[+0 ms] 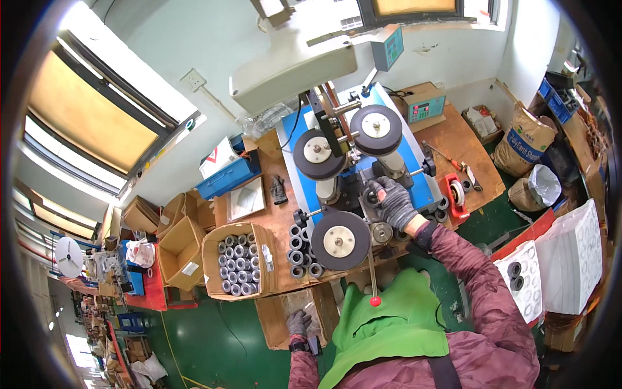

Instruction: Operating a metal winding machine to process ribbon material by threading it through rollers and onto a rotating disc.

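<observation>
My right hand point(394, 206), in a grey glove, reaches into the middle of a blue-based machine point(413, 170) with three dark wheels. Its fingers are curled round a small dark part there, too hidden to name. Just left of that hand is the front wheel point(339, 240), with a red-knobbed lever point(375, 301) angled down beside it. My left hand point(299, 322), gloved too, hangs low over an open cardboard box point(273, 324) with its fingers apart and nothing visible in them. Several dark rings point(297, 257) are piled on the bench beside the front wheel.
A carton point(211, 267) of grey rings stands left of the machine, near an empty open carton point(183, 243) and a blue bin point(228, 176). On the right are a red tape dispenser point(455, 196), pliers point(471, 175) and white foam trays point(570, 259). A green apron point(389, 330) covers my front.
</observation>
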Action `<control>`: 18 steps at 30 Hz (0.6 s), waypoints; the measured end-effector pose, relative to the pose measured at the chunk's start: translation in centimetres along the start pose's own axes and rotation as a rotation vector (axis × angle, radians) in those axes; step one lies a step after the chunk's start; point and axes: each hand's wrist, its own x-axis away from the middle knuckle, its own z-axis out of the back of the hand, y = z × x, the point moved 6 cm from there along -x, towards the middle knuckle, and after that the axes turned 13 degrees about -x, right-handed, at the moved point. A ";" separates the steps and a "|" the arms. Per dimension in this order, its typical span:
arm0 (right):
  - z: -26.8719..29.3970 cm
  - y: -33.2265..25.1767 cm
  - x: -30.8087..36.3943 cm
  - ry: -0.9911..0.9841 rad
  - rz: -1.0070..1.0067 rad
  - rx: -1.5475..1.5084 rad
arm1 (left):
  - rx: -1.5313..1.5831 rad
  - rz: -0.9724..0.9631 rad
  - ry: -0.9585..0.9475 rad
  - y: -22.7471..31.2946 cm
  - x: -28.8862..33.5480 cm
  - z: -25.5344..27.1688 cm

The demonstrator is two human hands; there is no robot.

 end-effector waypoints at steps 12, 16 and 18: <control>4.6 -3.4 -7.2 0.285 0.107 0.082 | 0.076 -0.166 -0.015 9.1 0.9 -0.9; 4.1 -2.3 -8.2 0.134 0.203 0.273 | 0.063 -0.337 -0.053 17.6 4.3 -3.2; 4.4 -1.7 -8.8 0.028 0.243 0.339 | 0.044 -0.472 -0.155 24.8 7.5 -6.9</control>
